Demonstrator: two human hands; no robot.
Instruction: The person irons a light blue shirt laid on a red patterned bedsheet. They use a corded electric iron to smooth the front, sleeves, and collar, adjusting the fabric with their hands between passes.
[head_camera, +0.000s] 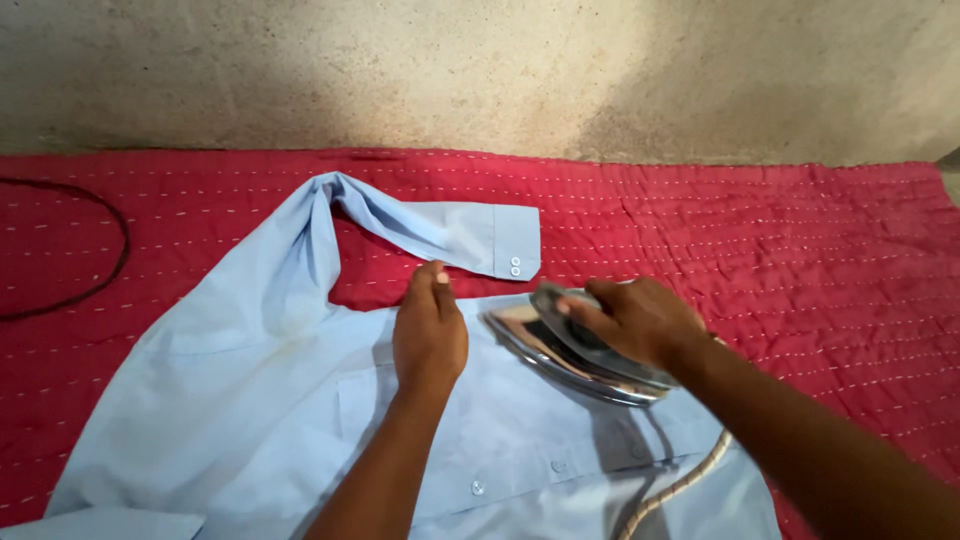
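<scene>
The left hand (430, 335) presses flat, fingers together, on the shirt (250, 400) while the right hand (635, 320) grips the iron (560, 350).

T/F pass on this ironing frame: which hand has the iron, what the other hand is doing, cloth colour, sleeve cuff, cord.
1. The right hand grips the iron. True.
2. The left hand is lifted clear of the shirt. False: it lies flat on the light blue shirt, just left of the iron.
3. The shirt lies on a green cloth. False: the quilted cloth is red with white stitching.
4. The sleeve cuff shows two white buttons. True.
5. A pale cord trails from the iron toward the bottom edge of the frame. True.
</scene>
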